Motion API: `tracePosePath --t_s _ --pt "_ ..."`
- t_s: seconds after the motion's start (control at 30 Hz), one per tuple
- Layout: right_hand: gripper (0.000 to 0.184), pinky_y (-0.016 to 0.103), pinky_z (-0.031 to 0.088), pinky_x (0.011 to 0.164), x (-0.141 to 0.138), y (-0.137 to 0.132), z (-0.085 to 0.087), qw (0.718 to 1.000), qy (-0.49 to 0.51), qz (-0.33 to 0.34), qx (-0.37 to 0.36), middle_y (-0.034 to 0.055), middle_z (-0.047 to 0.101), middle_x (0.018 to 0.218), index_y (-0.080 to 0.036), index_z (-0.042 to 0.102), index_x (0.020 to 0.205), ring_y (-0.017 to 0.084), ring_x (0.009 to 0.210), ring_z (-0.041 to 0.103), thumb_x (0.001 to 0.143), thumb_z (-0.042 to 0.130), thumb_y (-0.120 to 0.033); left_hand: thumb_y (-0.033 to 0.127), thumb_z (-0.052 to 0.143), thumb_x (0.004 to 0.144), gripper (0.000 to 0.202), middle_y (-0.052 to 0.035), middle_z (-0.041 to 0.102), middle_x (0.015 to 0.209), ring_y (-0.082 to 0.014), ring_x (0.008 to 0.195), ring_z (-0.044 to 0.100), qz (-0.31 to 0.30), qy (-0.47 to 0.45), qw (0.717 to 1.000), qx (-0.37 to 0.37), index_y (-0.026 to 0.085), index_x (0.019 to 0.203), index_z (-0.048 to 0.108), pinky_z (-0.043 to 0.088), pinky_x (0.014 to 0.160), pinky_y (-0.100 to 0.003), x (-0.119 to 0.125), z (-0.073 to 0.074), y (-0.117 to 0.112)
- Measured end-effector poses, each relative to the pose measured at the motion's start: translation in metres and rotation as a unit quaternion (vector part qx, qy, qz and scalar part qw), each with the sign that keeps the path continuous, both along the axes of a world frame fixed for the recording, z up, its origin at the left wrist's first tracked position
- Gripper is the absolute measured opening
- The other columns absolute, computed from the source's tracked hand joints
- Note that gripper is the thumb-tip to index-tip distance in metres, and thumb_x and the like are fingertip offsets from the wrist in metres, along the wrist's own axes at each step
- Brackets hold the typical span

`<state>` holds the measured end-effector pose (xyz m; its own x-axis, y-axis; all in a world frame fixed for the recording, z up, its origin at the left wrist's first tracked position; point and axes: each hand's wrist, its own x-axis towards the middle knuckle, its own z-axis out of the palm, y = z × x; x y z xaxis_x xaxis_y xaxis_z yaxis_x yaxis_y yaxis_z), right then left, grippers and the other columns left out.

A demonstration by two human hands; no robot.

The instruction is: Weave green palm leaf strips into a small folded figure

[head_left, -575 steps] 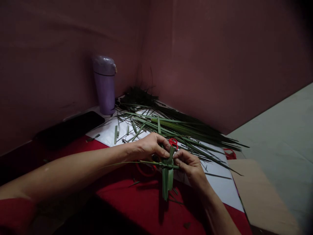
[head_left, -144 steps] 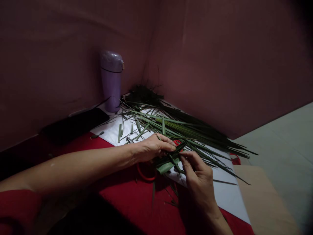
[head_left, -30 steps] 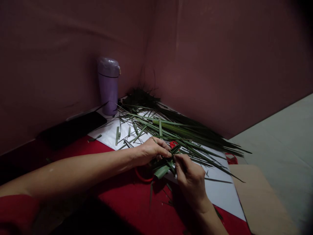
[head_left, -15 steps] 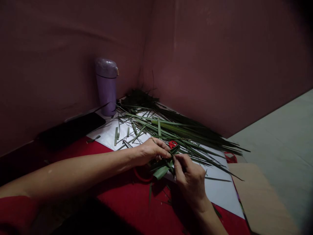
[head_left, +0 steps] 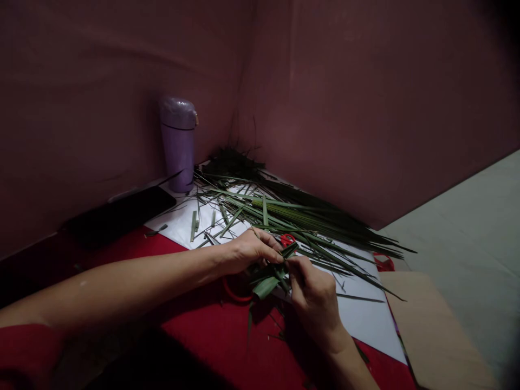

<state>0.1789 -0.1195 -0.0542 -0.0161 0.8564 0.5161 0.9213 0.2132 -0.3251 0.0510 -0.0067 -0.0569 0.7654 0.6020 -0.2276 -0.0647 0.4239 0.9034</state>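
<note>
Right hand (head_left: 314, 295) has drawn closer to left hand (head_left: 252, 252); both pinch the folded leaf (head_left: 266, 286), tilted, near the white sheet's (head_left: 361, 317) front edge. Purple bottle (head_left: 179, 154): any lettering too dim to read.

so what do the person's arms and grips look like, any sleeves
A red sleeve covers the upper part of the left arm; the rest is bare. The right arm is bare as far as it shows. The left grip and right grip are ungloved.

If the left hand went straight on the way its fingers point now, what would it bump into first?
Probably the right hand, just ahead of the left hand at the folded green leaves; whether the two hands touch is hard to tell.
</note>
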Motion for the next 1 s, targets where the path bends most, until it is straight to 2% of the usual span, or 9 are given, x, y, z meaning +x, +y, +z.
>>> tracePosePath --t_s 0.17,0.57,0.8,1.0 --pt "0.009 0.022 0.033 0.051 -0.0019 -0.0004 0.0011 0.999 0.024 -0.034 0.004 -0.0013 0.053 0.058 -0.018 0.054 0.079 0.012 0.049 0.048 0.081 0.045 -0.017 0.016 0.072 0.047 0.021 0.0012 0.056 0.049 -0.0074 0.040 0.045 -0.007 0.005 1.000 0.010 0.012 0.064 0.061 0.033 0.042 -0.021 -0.0007 0.0007 0.0013" --pt "0.010 0.021 0.035 0.052 -0.0048 -0.0004 0.0070 0.998 0.049 -0.035 0.010 -0.0020 0.054 0.059 -0.018 0.055 0.082 0.011 0.050 0.051 0.083 0.045 -0.018 0.013 0.070 0.049 0.017 0.0004 0.057 0.052 -0.0077 0.044 0.048 0.000 -0.024 1.000 0.004 0.012 0.064 0.062 0.033 0.046 -0.021 0.0015 -0.0021 0.0041" --pt "0.012 0.021 0.037 0.055 -0.0035 -0.0005 0.0078 0.999 0.051 0.000 0.010 -0.0001 0.059 0.067 -0.018 0.056 0.088 0.012 0.056 0.053 0.083 0.045 -0.016 0.011 0.071 0.047 0.018 0.0007 0.056 0.051 -0.0074 0.044 0.048 0.004 -0.035 0.999 -0.024 0.011 0.063 0.062 0.034 0.047 -0.021 0.0010 -0.0016 0.0040" --pt "0.008 0.022 0.034 0.050 -0.0034 0.0003 0.0031 0.999 0.045 -0.030 -0.005 -0.0013 0.055 0.059 -0.018 0.052 0.080 0.011 0.049 0.050 0.083 0.044 -0.018 0.015 0.071 0.047 0.018 0.0003 0.056 0.049 -0.0089 0.041 0.048 -0.007 -0.006 1.000 -0.015 0.012 0.061 0.060 0.035 0.044 -0.022 0.0008 0.0001 0.0007"
